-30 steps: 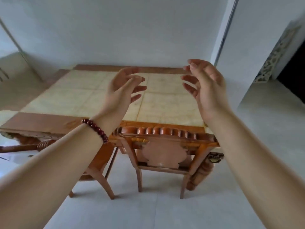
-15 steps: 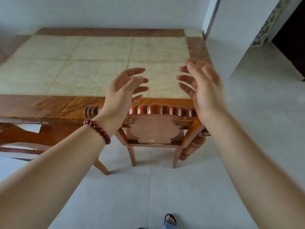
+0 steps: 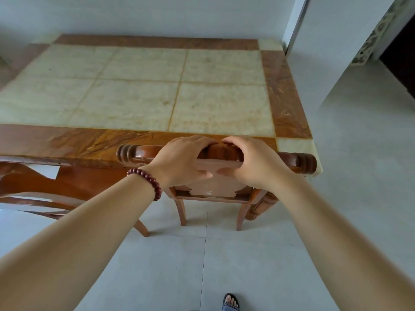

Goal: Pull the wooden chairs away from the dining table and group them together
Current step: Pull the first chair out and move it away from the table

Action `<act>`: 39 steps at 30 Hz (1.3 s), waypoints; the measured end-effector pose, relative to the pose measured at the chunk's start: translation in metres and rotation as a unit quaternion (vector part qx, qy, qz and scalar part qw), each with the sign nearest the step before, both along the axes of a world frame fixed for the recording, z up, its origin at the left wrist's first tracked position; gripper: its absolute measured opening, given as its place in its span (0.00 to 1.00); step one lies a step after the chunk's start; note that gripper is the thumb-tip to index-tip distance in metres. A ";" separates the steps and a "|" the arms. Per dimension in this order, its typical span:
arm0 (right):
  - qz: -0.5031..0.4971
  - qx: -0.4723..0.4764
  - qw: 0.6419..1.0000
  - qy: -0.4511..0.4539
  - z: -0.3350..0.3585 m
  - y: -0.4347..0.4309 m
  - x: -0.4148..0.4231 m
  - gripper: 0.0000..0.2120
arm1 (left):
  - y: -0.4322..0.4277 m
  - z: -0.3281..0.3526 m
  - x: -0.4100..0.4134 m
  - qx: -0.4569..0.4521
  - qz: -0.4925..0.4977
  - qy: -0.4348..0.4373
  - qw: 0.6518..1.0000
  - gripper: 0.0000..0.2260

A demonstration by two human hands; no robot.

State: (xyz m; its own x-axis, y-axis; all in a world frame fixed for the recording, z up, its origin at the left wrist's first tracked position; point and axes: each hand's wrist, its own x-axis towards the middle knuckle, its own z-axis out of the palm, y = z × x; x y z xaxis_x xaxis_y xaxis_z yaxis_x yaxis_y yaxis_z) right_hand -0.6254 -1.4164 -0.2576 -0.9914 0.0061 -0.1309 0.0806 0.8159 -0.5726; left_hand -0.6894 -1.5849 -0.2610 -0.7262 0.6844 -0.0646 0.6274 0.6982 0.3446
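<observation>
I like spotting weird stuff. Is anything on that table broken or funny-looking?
A little. The dining table has scratch marks on its brown border near the right edge, and the front edge looks chipped. Nothing is spilled; both hands just grip the chair.

Both hands grip the carved top rail of a wooden chair (image 3: 289, 158) tucked against the desk (image 3: 143, 86): left hand (image 3: 182, 161) and right hand (image 3: 253, 162) side by side, fingers curled over it, a bead bracelet (image 3: 147, 182) on the left wrist

A beaded bracelet (image 3: 147, 180); a sandalled foot (image 3: 231, 301) on grey floor tiles (image 3: 258, 265).
</observation>
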 end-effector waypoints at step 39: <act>-0.060 0.099 0.993 -0.015 -0.013 0.027 0.047 0.07 | -0.002 -0.007 0.053 -0.026 0.112 0.003 0.993 0.07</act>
